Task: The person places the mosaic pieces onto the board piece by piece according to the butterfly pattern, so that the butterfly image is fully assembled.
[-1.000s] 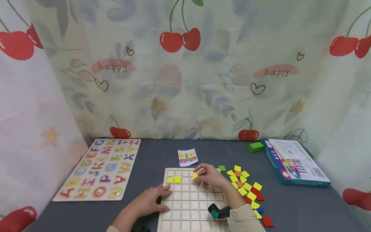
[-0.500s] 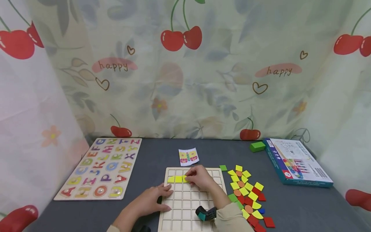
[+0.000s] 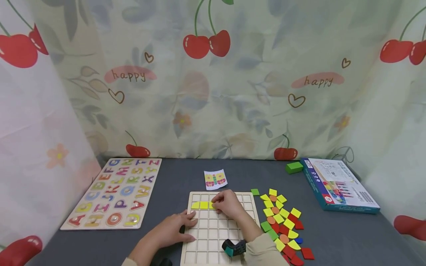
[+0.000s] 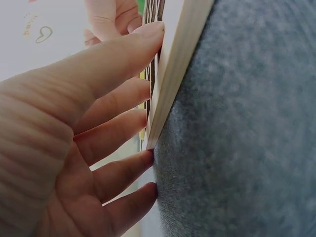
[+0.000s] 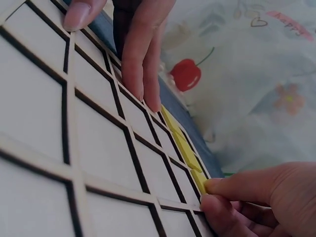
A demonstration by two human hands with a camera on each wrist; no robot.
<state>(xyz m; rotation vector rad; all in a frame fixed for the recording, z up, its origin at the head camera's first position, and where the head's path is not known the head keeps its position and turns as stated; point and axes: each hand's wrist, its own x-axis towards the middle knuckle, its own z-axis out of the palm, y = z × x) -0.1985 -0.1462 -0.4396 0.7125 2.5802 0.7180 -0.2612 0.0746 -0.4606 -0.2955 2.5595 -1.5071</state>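
The wooden grid board (image 3: pixel 213 234) lies in front of me, its square cells framed by thin raised strips. Along its second row from the far edge sit two yellow pieces (image 3: pixel 204 205), side by side at the left. My right hand (image 3: pixel 229 205) pinches a third yellow piece (image 5: pixel 199 181) between thumb and finger, in the cell beside them; fingers partly hide its outline. My left hand (image 3: pixel 173 229) rests against the board's left edge, fingers spread and nearly straight, fingertips touching the rim in the left wrist view.
Loose yellow, red, green and orange pieces (image 3: pixel 279 218) lie scattered right of the board. Behind it is a small card (image 3: pixel 215 180) with a butterfly pattern. An alphabet board (image 3: pixel 114 192) stands left; a box (image 3: pixel 341 186) and a green block (image 3: pixel 294 167) are at the back right.
My right hand has moved left over the board, bringing the yellow piece beside the other two, and has stayed there since half a second ago. The left hand has kept its place.
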